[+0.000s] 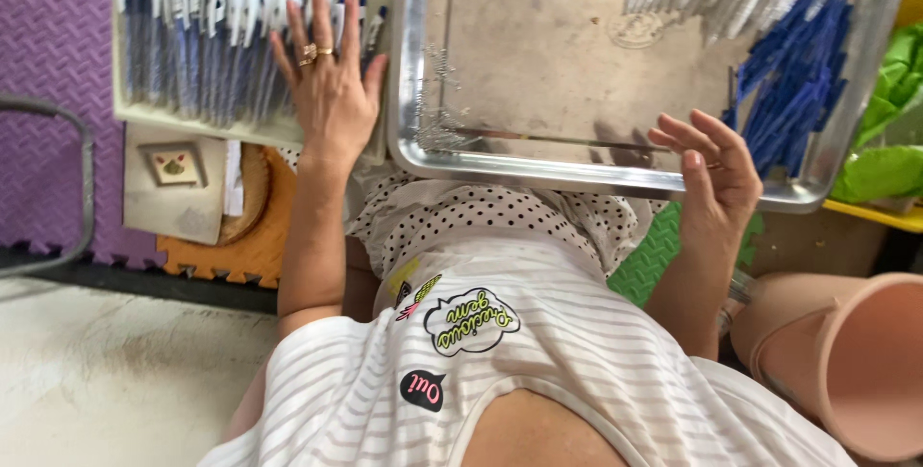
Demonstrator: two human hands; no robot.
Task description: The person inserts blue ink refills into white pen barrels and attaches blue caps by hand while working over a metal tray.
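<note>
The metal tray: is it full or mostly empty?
Mostly empty: the metal tray shows bare floor, with blue pen parts heaped only at one side.

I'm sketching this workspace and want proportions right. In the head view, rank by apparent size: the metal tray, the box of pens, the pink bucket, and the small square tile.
1. metal tray
2. box of pens and pink bucket: unsure, both are cut off by the frame, and the bucket sits nearer the camera
3. small square tile

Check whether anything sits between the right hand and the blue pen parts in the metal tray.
Nothing visible does. The right hand rests on the metal tray at its near rim; the blue pen parts lie just beyond its fingertips, with bare tray floor between.
</note>
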